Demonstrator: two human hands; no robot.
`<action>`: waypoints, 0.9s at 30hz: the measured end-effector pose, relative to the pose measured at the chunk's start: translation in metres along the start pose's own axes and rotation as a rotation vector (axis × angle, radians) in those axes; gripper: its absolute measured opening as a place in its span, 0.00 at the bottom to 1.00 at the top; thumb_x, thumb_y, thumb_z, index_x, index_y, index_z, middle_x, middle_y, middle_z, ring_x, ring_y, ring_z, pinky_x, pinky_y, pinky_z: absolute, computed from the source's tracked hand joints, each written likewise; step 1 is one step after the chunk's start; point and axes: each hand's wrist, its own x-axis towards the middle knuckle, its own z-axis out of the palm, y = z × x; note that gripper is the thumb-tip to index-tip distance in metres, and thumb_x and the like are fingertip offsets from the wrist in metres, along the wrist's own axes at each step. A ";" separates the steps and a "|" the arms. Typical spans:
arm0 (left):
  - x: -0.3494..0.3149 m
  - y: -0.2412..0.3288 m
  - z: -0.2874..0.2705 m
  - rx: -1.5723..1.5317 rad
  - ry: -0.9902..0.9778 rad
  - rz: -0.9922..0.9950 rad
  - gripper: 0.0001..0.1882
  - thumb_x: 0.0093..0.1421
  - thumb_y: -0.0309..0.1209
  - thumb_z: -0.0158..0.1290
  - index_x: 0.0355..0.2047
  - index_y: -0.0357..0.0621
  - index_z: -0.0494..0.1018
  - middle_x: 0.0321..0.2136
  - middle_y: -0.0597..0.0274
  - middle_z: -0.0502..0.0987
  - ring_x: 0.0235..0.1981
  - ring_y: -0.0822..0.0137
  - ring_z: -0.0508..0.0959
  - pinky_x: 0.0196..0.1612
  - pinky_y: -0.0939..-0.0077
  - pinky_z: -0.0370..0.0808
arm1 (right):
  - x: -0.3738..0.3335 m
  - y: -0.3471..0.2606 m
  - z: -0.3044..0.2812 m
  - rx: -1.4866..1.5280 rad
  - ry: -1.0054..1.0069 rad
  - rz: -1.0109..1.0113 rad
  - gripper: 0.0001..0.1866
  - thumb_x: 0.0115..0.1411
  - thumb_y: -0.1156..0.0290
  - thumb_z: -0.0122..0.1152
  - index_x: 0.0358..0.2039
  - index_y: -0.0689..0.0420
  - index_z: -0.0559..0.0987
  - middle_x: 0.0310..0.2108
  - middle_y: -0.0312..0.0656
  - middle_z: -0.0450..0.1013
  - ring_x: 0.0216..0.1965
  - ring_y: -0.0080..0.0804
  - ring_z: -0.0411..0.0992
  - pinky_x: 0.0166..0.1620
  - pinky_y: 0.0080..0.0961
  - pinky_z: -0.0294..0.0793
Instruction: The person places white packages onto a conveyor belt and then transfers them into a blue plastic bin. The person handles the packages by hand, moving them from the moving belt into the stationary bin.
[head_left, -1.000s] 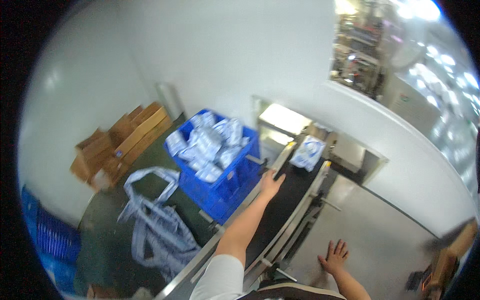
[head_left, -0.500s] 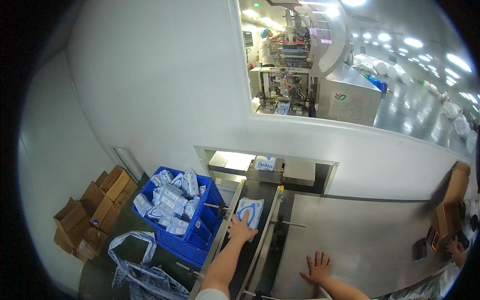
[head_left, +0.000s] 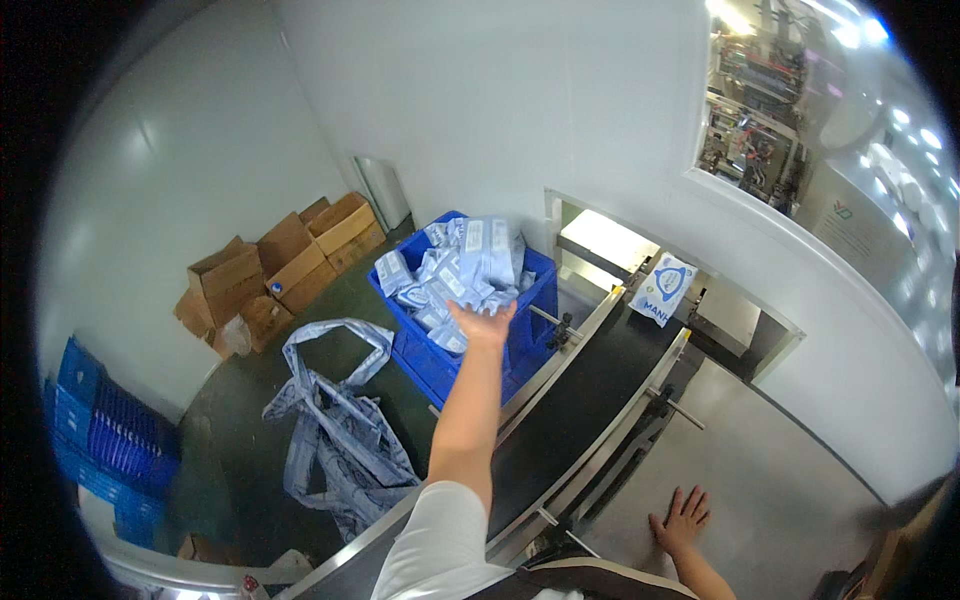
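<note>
My left hand [head_left: 483, 322] reaches out over the near edge of a blue plastic crate [head_left: 525, 345], fingers spread and nothing in its grasp. Just beyond the fingertips is a white-and-blue plastic pack [head_left: 488, 250], above or on top of the heap; I cannot tell whether it touches the others. Similar packs [head_left: 440, 270] fill the crate. My right hand [head_left: 683, 520] lies flat on the stainless steel table [head_left: 770, 470], fingers apart. On the black conveyor belt [head_left: 590, 390], another white-and-blue pack [head_left: 664, 288] sits at the wall opening.
Metal guide rails [head_left: 640, 405] run along the belt, with rods sticking out. Open cardboard boxes [head_left: 290, 255] stand by the wall. Crumpled blue-grey film [head_left: 345, 440] lies on the floor left of the conveyor. Blue stacked crates [head_left: 110, 430] are at far left.
My left hand has moved from the pack on the belt to the crate and let that pack go. Another pack has come through the opening. The view has swung left.
</note>
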 end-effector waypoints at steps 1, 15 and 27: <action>0.022 -0.013 -0.022 0.082 0.038 -0.006 0.47 0.51 0.67 0.36 0.64 0.60 0.34 0.64 0.55 0.34 0.64 0.49 0.37 0.58 0.46 0.51 | 0.004 0.002 0.005 0.001 0.014 -0.016 0.47 0.50 0.38 0.49 0.63 0.50 0.47 0.64 0.56 0.27 0.64 0.58 0.23 0.58 0.60 0.26; -0.082 -0.181 -0.061 2.269 -0.610 0.676 0.57 0.40 0.60 0.58 0.60 0.36 0.46 0.58 0.31 0.45 0.61 0.36 0.43 0.62 0.51 0.40 | 0.003 0.011 0.003 0.000 0.012 -0.025 0.46 0.50 0.43 0.51 0.63 0.51 0.47 0.64 0.57 0.29 0.64 0.57 0.24 0.58 0.61 0.27; -0.091 -0.085 -0.089 1.194 -0.398 -0.490 0.37 0.45 0.49 0.51 0.57 0.52 0.60 0.52 0.49 0.64 0.51 0.52 0.66 0.54 0.60 0.61 | 0.009 0.015 0.017 -0.029 0.087 -0.037 0.46 0.49 0.42 0.53 0.63 0.47 0.48 0.65 0.54 0.29 0.64 0.56 0.25 0.58 0.61 0.26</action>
